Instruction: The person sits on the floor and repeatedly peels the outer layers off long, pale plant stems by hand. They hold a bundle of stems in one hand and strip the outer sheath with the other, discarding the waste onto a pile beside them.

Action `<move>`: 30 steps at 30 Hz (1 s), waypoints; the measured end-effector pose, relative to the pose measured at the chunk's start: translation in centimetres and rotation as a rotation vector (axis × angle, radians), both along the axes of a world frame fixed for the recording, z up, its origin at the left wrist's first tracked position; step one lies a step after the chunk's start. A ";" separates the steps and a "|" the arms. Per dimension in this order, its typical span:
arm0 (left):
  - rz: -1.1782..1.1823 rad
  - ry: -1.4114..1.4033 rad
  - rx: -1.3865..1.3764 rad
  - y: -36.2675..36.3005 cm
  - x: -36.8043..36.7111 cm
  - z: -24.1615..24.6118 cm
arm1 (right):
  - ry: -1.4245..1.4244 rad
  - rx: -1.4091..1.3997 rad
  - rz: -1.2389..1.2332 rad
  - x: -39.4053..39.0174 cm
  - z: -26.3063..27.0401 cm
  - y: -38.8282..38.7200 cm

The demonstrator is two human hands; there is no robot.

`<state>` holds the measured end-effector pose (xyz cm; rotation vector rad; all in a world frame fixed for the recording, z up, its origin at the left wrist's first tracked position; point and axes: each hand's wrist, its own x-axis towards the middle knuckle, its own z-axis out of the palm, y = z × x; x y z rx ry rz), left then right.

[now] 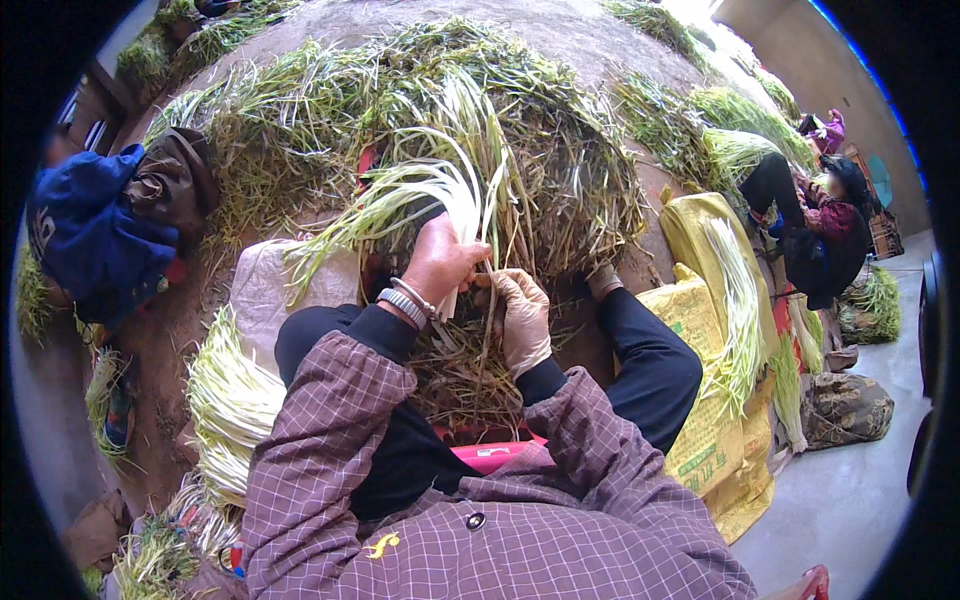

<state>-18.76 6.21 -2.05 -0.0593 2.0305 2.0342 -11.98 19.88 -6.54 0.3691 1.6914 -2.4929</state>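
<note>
My bare left hand, with a watch and a bangle at the wrist, grips a bunch of pale green-white leafy stems. Their green tips droop to the left, and the cut-looking white ends stick out below my fist. Close beside it, my right hand wears a pale glove; its thumb and fingers pinch a thin brownish stalk that hangs down. Beyond both hands rises a large heap of the same greens, with dry brown leaves in it. Trimmings lie between my legs.
Sorted stems lie at my left by a whitish sack. On the right, another bundle rests on yellow sacks. A pink tub edge is at my lap. People sit left and right.
</note>
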 end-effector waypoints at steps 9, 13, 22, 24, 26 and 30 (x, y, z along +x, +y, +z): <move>0.144 0.145 0.075 -0.9 -0.9 1.2 | -0.272 0.038 0.166 2.1 -7.7 2.0; 0.240 0.191 0.231 -2.8 -2.2 2.5 | -0.303 0.265 0.164 1.8 -13.5 5.4; 0.453 0.243 0.464 -10.6 -4.9 5.1 | -0.169 1.491 0.178 0.4 -17.0 10.1; 0.485 0.280 0.618 -12.3 -5.1 5.0 | -0.173 1.507 0.223 0.7 -16.5 10.3; 0.541 0.329 0.668 -13.5 -5.2 4.8 | -0.188 1.552 0.291 1.0 -15.9 10.5; 0.568 0.370 0.745 -15.6 -4.8 5.3 | -0.369 1.576 0.476 1.4 -14.7 10.5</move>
